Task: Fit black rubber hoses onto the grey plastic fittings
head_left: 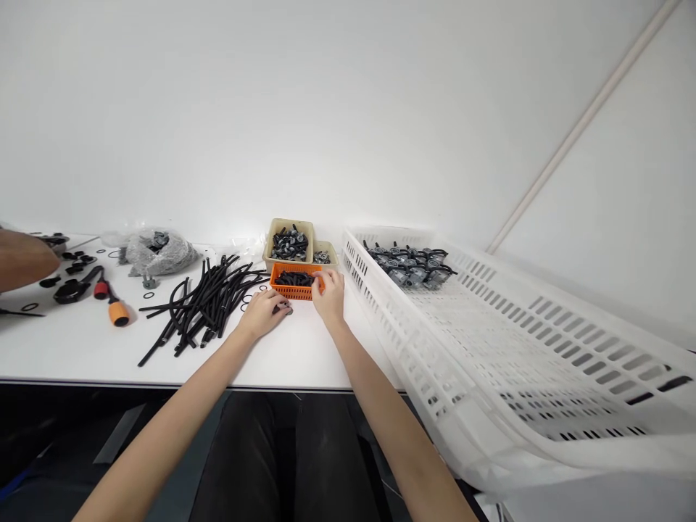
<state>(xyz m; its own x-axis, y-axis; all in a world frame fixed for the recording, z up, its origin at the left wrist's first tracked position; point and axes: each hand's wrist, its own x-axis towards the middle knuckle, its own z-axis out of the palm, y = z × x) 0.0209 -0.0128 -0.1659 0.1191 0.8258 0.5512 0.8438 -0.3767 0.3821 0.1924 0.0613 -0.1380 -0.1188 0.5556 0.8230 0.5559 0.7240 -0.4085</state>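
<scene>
My left hand (264, 313) rests on the white table just in front of a small orange basket (299, 293). Its fingers are closed around a small dark part with a grey edge (288, 312), mostly covered by the fingertips. My right hand (330, 295) is at the basket's right end, thumb and fingertips bent together over the rim; what they pinch is too small to make out. Short black tube pieces (294, 279) fill the basket. Beside my left hand lie several black rings (246, 299) and a loose heap of long black hoses (209, 301).
Behind the basket stand a beige bin (270, 250) of black-and-grey parts and a smaller bin (333, 250). A large white crate (473, 348) on the right holds clear-bodied assemblies (416, 268). Leftward are a plastic bag (163, 254), an orange-handled tool (118, 313) and another person's arm (25, 259).
</scene>
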